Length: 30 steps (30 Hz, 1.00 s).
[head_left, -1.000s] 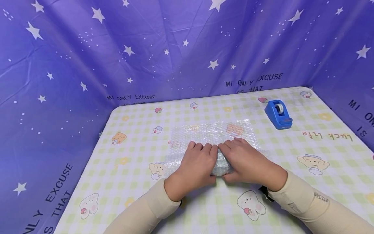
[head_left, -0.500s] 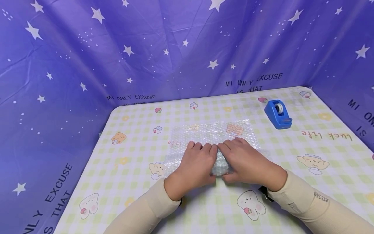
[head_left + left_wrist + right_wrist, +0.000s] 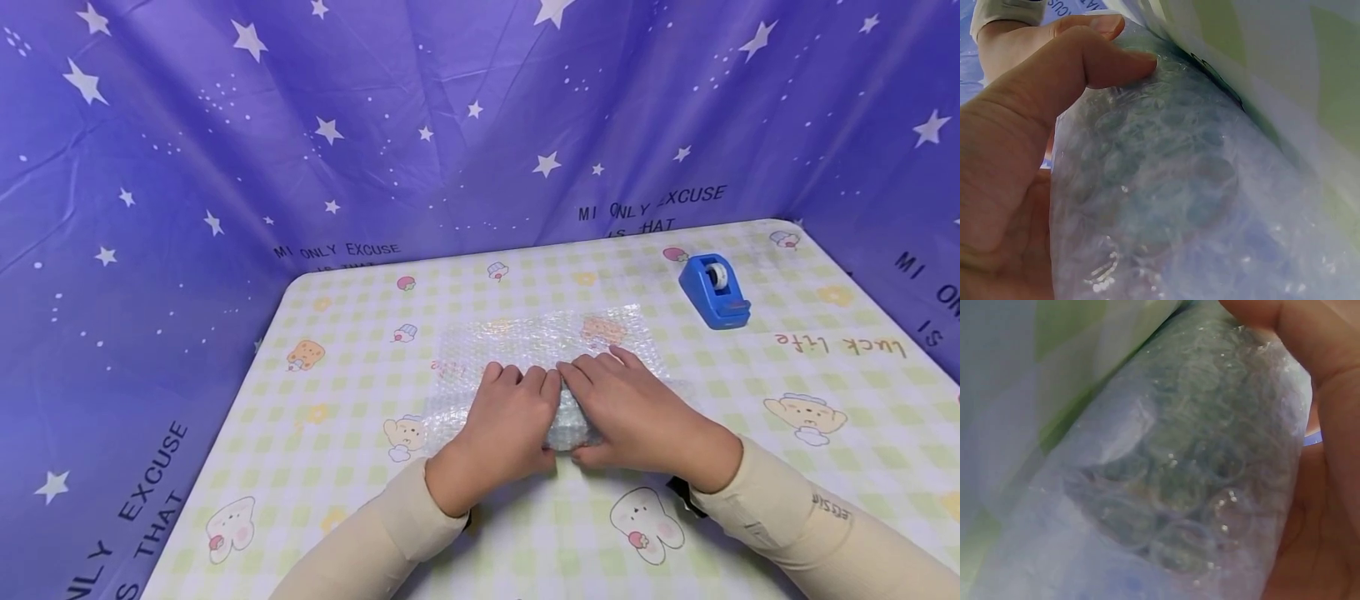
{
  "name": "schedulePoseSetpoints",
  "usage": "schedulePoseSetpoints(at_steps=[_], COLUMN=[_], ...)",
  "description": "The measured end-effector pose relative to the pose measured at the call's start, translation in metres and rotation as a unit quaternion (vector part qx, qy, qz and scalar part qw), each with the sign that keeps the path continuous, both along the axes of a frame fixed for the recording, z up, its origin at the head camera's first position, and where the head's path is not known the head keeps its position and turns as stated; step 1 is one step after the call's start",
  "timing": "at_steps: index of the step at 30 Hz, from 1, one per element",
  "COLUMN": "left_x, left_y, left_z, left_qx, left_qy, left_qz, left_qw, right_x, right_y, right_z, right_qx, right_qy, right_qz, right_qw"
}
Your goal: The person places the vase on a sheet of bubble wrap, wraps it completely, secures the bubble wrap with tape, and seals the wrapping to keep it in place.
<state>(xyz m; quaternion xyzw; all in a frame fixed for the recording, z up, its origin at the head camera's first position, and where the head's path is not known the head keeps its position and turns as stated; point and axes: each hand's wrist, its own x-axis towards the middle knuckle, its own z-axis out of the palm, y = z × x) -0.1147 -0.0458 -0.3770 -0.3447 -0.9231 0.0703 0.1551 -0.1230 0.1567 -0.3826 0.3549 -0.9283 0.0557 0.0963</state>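
Note:
A clear sheet of bubble wrap lies on the table, its near part rolled around something whose kind the layers hide. My left hand grips the roll from the left, fingers curled over the top and thumb on the near side. From the right, my right hand holds the same roll in a like way, the two hands almost meeting. In the left wrist view the thumb presses on the bubble wrap. Greenish-grey shows through the bubble wrap in the right wrist view.
A blue tape dispenser with a white roll stands at the table's back right. The table wears a green-checked cloth with printed cartoons. A purple starry curtain hangs behind and along both sides.
Hardly anything differs. The right hand's fingers have shifted very slightly on the roll; the bubble wrap and the tape dispenser stay in place.

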Motion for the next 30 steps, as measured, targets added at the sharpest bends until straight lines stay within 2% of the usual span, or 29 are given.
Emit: schedulePoseSetpoints(at_steps=[30], left_x=[-0.003], left_y=[-0.002], left_z=[0.003], left_qx=[-0.001], left_qy=[-0.03], left_qz=[0.003], left_qw=[0.9995], right_x=[0.01], right_y=[-0.003], right_z=[0.012], right_qx=[0.028], right_qy=[0.035], right_qz=[-0.004], right_qw=[0.999])
